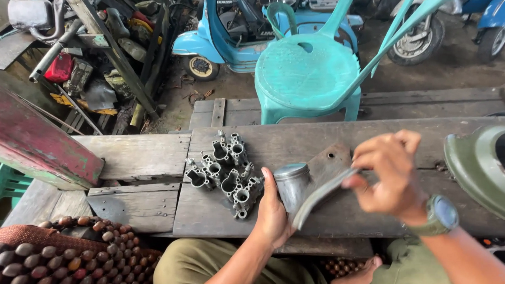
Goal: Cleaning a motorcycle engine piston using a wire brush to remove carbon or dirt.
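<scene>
On the left of the worn wooden desk (144, 154) lies a cluster of grey cast carburettor bodies (224, 172), four or so, set close together and touched by neither hand; nothing shows whether they have been worked on. Just to their right the left hand (272, 214) rests on the boards with its grip closed around the side of a dull metal cylinder (290, 183), a piston-like part with a domed top, which stands upright at the near edge of the desk. Right of that, the right hand (390, 173), a watch at its wrist, pinches one end of a grey strip of abrasive sheet (324, 193) whose other end lies against the cylinder. The hand is blurred, so judging by that the rubbing is under way rather than finished. The cylinder's surface looks matt and uneven, which suggests more cleaning is left. At the far right sits a green curved body panel (484, 169), untouched.
</scene>
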